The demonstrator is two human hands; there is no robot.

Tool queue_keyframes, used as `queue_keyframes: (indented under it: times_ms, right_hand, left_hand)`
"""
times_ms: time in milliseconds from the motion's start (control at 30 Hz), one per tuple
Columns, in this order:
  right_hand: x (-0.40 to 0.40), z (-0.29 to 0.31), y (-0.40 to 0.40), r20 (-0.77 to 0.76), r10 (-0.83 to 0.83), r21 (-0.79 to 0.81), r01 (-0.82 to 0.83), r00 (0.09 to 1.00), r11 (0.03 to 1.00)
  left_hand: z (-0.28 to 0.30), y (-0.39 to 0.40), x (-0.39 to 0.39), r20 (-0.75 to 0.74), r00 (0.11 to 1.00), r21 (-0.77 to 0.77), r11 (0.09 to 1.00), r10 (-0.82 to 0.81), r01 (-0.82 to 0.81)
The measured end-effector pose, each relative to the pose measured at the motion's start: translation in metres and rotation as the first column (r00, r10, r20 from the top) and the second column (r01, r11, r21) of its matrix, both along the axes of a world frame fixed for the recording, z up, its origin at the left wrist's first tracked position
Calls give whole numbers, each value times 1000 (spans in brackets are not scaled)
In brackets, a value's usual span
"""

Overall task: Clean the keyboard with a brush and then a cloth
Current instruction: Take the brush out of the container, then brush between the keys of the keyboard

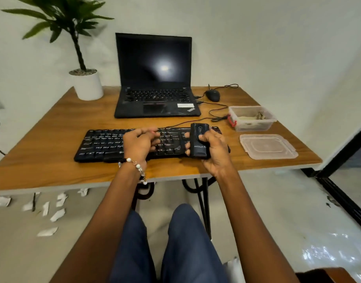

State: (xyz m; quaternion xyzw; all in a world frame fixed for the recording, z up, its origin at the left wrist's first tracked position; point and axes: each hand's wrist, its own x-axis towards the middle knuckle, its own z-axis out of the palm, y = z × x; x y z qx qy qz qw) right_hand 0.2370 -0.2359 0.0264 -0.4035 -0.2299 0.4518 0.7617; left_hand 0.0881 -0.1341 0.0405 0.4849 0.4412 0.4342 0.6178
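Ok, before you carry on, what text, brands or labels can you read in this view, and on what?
"ThinkPad": logo on the laptop palm rest, small, read partly from its shape.
White sticker on the laptop: print too small to read.
Black device in the right hand: light lettering, blurred, unreadable.
Keyboard: key legends smeared, unreadable.
Laptop key legends: too small.

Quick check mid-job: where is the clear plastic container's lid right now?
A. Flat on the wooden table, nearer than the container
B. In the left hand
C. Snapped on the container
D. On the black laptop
A: the clear plastic lid lies flat on the wooden table, nearer the camera than the open clear plastic container.
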Motion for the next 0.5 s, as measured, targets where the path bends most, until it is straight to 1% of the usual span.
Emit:
queue_keyframes:
  times_ms: [100,233,300,367,433,500]
  right_hand:
    - [-10,2,7,107,-58,-64,65,993,996]
    - [-20,8,13,203,-29,-98,50,979,994]
    - [-25,14,15,207,-2,-96,23,978,995]
    - [-28,20,17,170,51,-117,-31,984,993]
    - [-30,27,21,141,135,-174,-109,981,979]
    - [-31,32,25,188,202,-260,-149,961,954]
  left_hand:
    - [-2,1,-16,13,1000,7,1000,25,-25]
    - [-3,8,-29,12,999,0,999,44,-44]
    - [-3,11,-34,17,999,2,999,52,-52]
    - [-2,17,-39,20,998,15,998,65,-66]
    - [0,25,-47,13,996,46,995,91,-91]
    - [1,38,-56,-8,993,90,990,114,-113]
